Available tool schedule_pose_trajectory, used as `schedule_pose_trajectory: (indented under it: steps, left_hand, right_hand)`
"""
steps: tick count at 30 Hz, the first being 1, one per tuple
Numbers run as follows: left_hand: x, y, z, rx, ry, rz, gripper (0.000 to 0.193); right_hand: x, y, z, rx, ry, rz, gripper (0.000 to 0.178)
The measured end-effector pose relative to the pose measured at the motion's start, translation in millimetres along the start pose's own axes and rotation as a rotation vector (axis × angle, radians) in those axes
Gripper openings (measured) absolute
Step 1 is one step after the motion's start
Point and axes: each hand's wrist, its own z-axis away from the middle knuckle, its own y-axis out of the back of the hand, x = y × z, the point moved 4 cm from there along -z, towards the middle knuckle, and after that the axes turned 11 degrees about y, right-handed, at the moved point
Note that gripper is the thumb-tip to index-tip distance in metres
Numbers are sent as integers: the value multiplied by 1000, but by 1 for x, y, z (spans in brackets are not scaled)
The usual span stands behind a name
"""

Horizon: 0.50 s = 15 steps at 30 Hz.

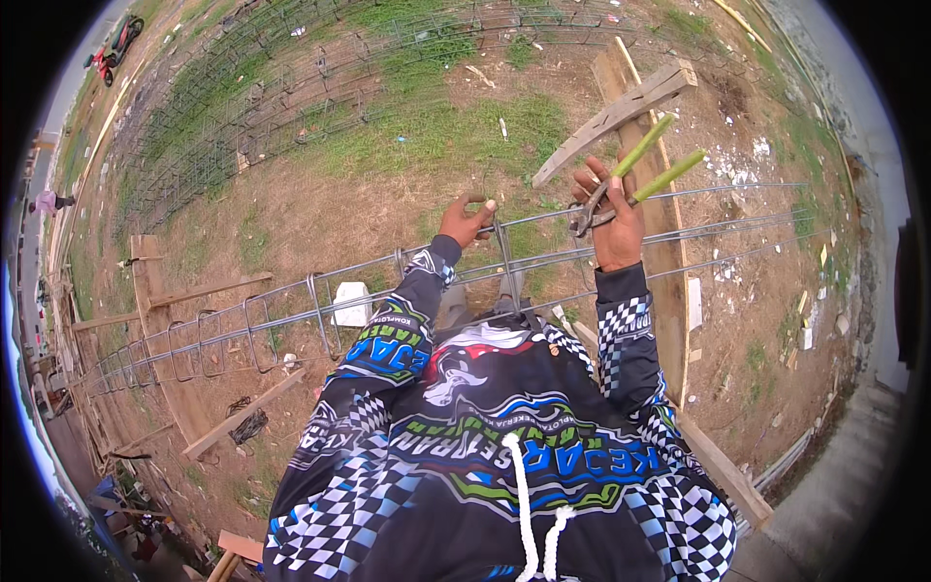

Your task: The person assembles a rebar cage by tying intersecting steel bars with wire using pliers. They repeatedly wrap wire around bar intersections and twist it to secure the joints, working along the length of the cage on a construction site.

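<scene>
A long rebar cage (369,299) runs across in front of me, made of thin steel bars with square stirrups around them. My left hand (467,221) is at its far upper bar, fingers curled and thumb against the top corner of a steel stirrup (504,254). Just right of there, my right hand (621,228) is palm up above the bars. Pincers (635,167) with yellow-green handles lie across that palm, held by the thumb. Their handles stand apart and point away to the upper right; their dark jaws are near the bars.
Wooden planks and a crosspiece (621,112) form a support under the cage on the right; another wooden support (165,330) stands left. More rebar cages (262,126) lie on the grass beyond. A white block (351,305) sits by the cage. A motorcycle (114,50) and a person (48,202) are far left.
</scene>
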Motion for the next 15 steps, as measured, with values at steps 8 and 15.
schedule_pose_trajectory:
  steps: [8,15]
  left_hand:
    - [5,0,6,102,-27,-100,50]
    - [2,2,8,152,-1,-76,57]
  right_hand:
    - [193,11,-31,119,-292,28,65]
    - [215,-4,-21,146,-358,-57,57]
